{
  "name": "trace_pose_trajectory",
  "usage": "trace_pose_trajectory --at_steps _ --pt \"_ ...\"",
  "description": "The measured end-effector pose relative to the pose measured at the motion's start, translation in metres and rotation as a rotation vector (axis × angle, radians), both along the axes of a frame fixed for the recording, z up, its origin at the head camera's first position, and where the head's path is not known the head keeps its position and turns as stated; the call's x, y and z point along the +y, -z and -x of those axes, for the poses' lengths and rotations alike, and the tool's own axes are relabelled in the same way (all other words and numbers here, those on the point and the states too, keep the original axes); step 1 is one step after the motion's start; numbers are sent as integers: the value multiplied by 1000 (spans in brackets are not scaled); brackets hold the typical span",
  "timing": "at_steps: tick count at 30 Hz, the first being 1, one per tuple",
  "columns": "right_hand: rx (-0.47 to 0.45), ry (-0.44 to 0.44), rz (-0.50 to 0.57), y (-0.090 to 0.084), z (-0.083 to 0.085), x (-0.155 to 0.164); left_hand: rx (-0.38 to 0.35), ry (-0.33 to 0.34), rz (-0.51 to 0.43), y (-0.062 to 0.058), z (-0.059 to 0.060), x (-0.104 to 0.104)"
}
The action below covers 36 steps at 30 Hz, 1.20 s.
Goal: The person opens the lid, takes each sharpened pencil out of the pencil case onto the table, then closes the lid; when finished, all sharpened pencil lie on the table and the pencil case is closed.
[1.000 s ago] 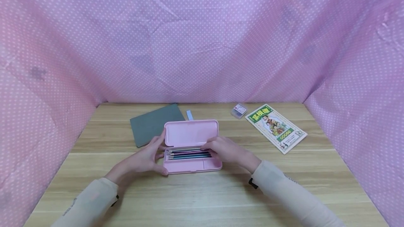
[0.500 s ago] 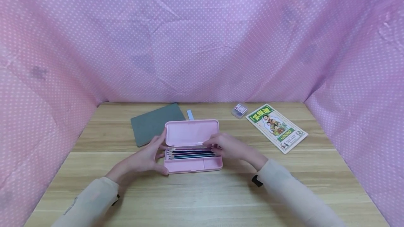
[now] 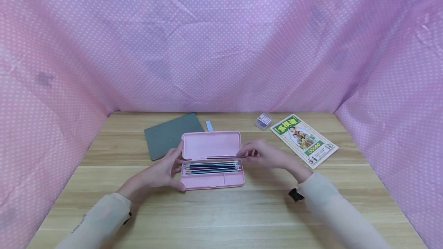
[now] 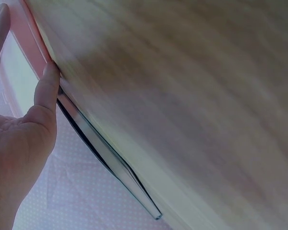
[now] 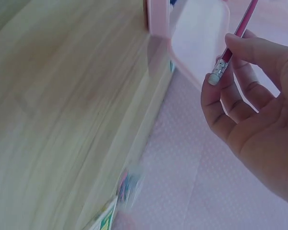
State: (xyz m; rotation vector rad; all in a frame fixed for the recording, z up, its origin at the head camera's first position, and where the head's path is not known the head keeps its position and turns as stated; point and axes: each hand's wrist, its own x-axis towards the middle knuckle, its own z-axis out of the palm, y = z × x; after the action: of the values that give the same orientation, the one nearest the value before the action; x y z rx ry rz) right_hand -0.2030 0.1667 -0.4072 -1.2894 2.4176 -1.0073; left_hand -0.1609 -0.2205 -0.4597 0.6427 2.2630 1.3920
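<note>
A pink pencil case (image 3: 207, 181) lies with its lid (image 3: 212, 144) raised. Several pencils (image 3: 211, 167) fill its back compartment, and the narrower front sections are bare. My left hand (image 3: 157, 172) rests against the case's left end, thumb at the front corner and extended index finger along the lid's edge. My right hand (image 3: 268, 155) pinches a dark red pencil (image 5: 242, 24) near its eraser end, between thumb and fingers. In the head view this pencil lies level across the lid's lower edge, above the other pencils, its point toward the left.
Behind the case on the left is a dark green notebook (image 3: 167, 135), with a small pale blue strip (image 3: 209, 125) beside it. A small clear box (image 3: 263, 121) and an illustrated booklet (image 3: 304, 140) lie at the back right. Pink dotted cloth (image 3: 221, 49) surrounds the wooden table (image 3: 221, 218).
My right hand has drawn the red pencil up out of the back compartment and moved right and slightly back with it. The left hand stays at the case's left end.
</note>
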Motion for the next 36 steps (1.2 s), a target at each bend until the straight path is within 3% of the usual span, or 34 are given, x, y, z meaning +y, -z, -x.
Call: trace_pose_trajectory --at_steps 20,25,36 --pt "72 211 101 9 1 100 4 1 6 2 0 -1" --pt "98 245 92 14 2 121 2 1 4 2 0 -1" --pt "25 263 2 34 2 132 -10 5 6 0 -1 -2"
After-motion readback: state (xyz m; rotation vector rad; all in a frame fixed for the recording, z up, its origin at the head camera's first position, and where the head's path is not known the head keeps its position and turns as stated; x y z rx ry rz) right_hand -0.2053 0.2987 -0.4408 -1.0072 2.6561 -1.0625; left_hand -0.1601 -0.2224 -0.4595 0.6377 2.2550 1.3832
